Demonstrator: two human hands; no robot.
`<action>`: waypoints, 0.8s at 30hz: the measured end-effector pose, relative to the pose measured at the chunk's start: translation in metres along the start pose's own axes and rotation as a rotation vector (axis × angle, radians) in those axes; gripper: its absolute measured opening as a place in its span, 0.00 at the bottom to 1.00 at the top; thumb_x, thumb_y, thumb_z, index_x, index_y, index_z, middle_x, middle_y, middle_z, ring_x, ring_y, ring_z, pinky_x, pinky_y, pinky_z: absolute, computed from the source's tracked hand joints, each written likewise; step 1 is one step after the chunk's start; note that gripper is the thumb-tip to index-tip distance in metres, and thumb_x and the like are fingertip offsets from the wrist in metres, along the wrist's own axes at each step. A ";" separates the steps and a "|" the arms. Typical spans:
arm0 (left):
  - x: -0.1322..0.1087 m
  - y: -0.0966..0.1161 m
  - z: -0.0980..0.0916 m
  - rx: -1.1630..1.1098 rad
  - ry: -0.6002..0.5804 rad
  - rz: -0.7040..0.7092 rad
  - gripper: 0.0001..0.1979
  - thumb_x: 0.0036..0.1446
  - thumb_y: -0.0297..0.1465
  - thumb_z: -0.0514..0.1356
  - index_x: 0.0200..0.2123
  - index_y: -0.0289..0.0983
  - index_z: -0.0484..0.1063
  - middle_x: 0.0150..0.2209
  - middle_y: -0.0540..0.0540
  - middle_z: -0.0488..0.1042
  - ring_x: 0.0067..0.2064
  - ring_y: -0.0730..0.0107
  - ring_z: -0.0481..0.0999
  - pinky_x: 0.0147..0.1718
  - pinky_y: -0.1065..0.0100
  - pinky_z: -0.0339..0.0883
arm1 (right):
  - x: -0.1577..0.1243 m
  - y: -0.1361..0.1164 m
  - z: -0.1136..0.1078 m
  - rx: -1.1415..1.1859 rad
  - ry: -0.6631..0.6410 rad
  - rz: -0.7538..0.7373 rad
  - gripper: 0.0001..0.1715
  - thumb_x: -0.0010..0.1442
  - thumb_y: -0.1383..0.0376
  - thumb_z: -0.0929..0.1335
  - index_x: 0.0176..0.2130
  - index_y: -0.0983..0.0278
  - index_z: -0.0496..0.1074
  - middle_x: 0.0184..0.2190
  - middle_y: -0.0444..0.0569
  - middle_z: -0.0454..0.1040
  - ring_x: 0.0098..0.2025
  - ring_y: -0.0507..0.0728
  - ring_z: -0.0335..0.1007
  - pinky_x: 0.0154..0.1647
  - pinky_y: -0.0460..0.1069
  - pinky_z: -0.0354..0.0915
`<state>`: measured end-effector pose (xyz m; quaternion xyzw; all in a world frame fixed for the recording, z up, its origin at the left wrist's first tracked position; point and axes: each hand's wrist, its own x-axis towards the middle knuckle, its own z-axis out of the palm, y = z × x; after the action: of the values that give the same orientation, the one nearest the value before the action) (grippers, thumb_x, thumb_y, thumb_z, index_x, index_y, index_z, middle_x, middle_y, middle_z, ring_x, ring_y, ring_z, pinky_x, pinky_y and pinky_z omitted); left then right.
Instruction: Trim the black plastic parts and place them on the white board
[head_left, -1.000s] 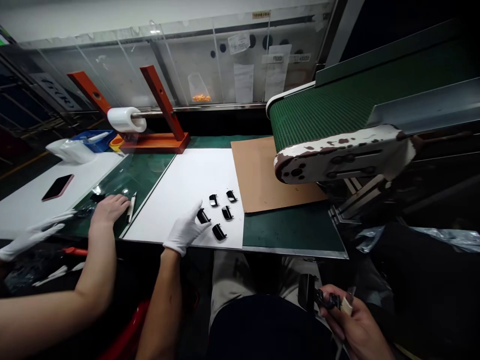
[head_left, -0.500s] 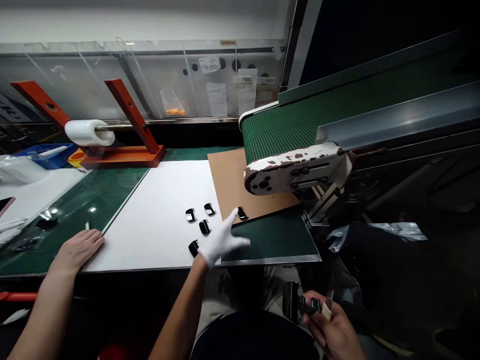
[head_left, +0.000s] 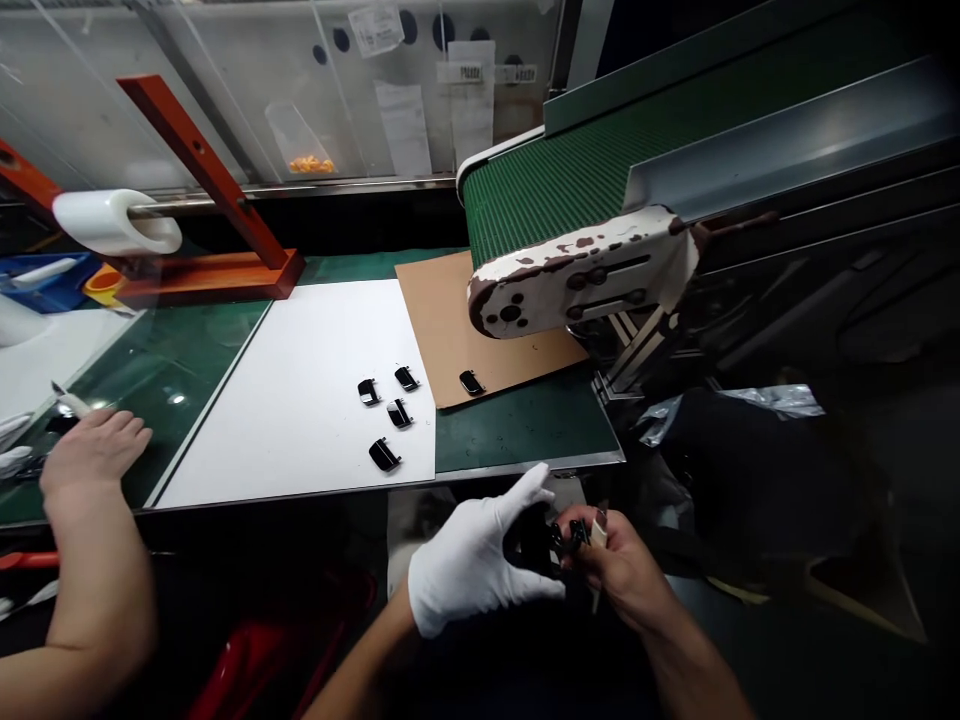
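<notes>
My left hand (head_left: 480, 555), in a white glove, is open in front of my body, thumb and fingers spread either side of a glossy black plastic part (head_left: 534, 538). Whether the glove touches the part cannot be made out. My bare right hand (head_left: 619, 565) is closed on the clip end of that part, and a small cream-handled tool (head_left: 598, 530) also sits between its fingers. Similar black parts, one of them here (head_left: 385, 455), lie on the white sheet (head_left: 300, 380). Another single black part (head_left: 472, 382) rests on the brown cardboard (head_left: 435, 310).
A green conveyor (head_left: 540, 190) overhangs the cardboard at right. At left stands an orange wooden stand (head_left: 214, 278) with a plastic film roll (head_left: 105, 220). A co-worker's hand (head_left: 97, 445) rests on the green table mat. Dark bagged material (head_left: 750, 480) lies at right.
My gloved hand has moved from over the table back toward my body, beside the black part. My right hand came up and left. The co-worker's hand shifted left; the view tilted down.
</notes>
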<state>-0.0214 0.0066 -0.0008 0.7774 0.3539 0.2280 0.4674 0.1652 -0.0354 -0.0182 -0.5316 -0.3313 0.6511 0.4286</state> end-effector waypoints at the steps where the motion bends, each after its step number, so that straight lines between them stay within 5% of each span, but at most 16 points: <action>1: 0.001 0.000 0.000 0.041 0.013 0.028 0.54 0.44 0.38 0.73 0.68 0.48 0.44 0.55 0.44 0.73 0.54 0.58 0.75 0.53 0.62 0.70 | -0.001 -0.002 -0.001 -0.005 0.013 -0.008 0.29 0.41 0.44 0.76 0.26 0.66 0.73 0.16 0.45 0.68 0.15 0.47 0.53 0.14 0.42 0.44; 5: 0.003 -0.006 0.003 0.271 0.093 0.147 0.48 0.51 0.37 0.69 0.68 0.46 0.44 0.57 0.41 0.72 0.54 0.56 0.76 0.51 0.61 0.72 | -0.005 -0.011 -0.003 -0.023 0.105 -0.071 0.35 0.52 0.38 0.67 0.36 0.67 0.77 0.11 0.40 0.61 0.13 0.46 0.48 0.14 0.43 0.43; 8: 0.004 -0.012 0.003 0.388 0.111 0.242 0.46 0.55 0.34 0.66 0.68 0.44 0.41 0.57 0.40 0.71 0.54 0.56 0.75 0.52 0.60 0.72 | -0.007 -0.017 -0.003 -0.074 0.119 -0.038 0.35 0.46 0.40 0.73 0.37 0.67 0.78 0.08 0.36 0.56 0.12 0.46 0.49 0.13 0.43 0.42; 12: -0.003 -0.017 0.004 0.447 0.141 0.361 0.45 0.54 0.33 0.66 0.67 0.43 0.42 0.58 0.38 0.71 0.56 0.57 0.74 0.54 0.61 0.70 | -0.009 -0.022 0.002 -0.082 0.094 0.051 0.24 0.44 0.50 0.77 0.30 0.67 0.77 0.12 0.37 0.61 0.11 0.42 0.44 0.11 0.42 0.36; 18: -0.025 -0.007 0.010 0.452 0.296 0.347 0.40 0.49 0.38 0.69 0.62 0.39 0.56 0.49 0.41 0.78 0.48 0.59 0.80 0.49 0.67 0.74 | -0.020 -0.024 0.004 0.053 -0.019 0.141 0.28 0.42 0.47 0.77 0.27 0.69 0.75 0.22 0.48 0.75 0.10 0.37 0.41 0.11 0.41 0.31; 24: -0.030 0.008 0.011 0.221 0.257 0.342 0.22 0.59 0.40 0.61 0.56 0.41 0.68 0.51 0.41 0.76 0.50 0.58 0.77 0.51 0.58 0.73 | -0.031 -0.010 0.003 0.239 -0.322 0.111 0.26 0.45 0.45 0.76 0.26 0.64 0.71 0.07 0.30 0.49 0.08 0.41 0.35 0.10 0.41 0.35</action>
<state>-0.0307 -0.0254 0.0000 0.8371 0.2963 0.3608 0.2851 0.1661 -0.0590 0.0037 -0.3837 -0.2862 0.7848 0.3937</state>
